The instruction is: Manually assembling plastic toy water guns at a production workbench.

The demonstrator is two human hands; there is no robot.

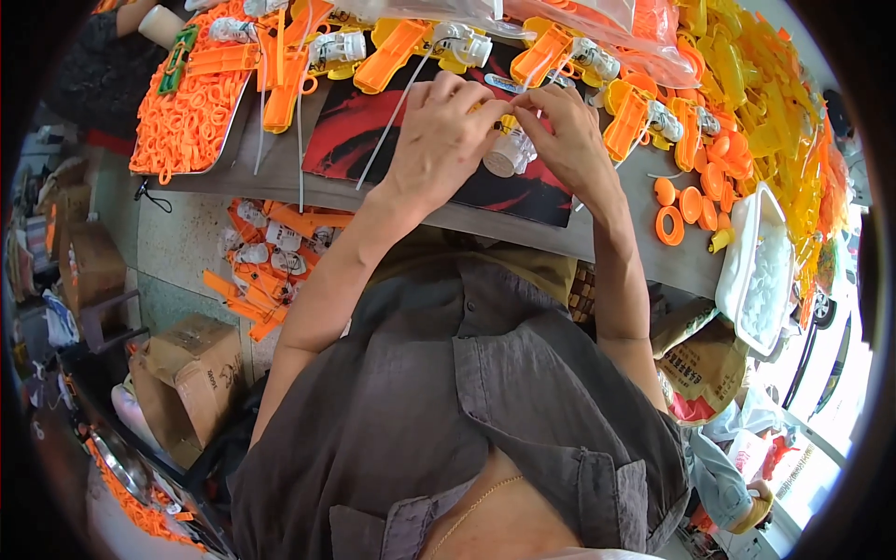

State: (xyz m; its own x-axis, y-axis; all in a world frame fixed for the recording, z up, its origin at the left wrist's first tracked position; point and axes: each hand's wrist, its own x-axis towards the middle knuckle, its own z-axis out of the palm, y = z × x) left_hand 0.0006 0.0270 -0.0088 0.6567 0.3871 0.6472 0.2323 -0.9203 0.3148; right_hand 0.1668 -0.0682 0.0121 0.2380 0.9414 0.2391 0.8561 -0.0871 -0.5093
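My left hand (448, 131) is closed, its fingers curled at the upper end of a white cylindrical part (510, 154) with a bit of yellow on it. My right hand (567, 131) meets it there, thumb and forefinger pinched together; what sits between those fingertips is too small to make out. The part is tilted above a black-and-red mat (350, 140). Just beyond the hands lie orange toy-like assemblies with white cylinders, such as one orange piece (394, 56) and another orange piece (541, 54). A thin white rod (385, 140) lies beside my left hand.
A tray of small orange rings (187, 131) stands far left. Orange discs (691, 203), a white tub (758, 271) and a heap of yellow parts (765, 103) are at the right. Finished-looking orange pieces (275, 247) lie below the table edge, near a cardboard box (201, 373).
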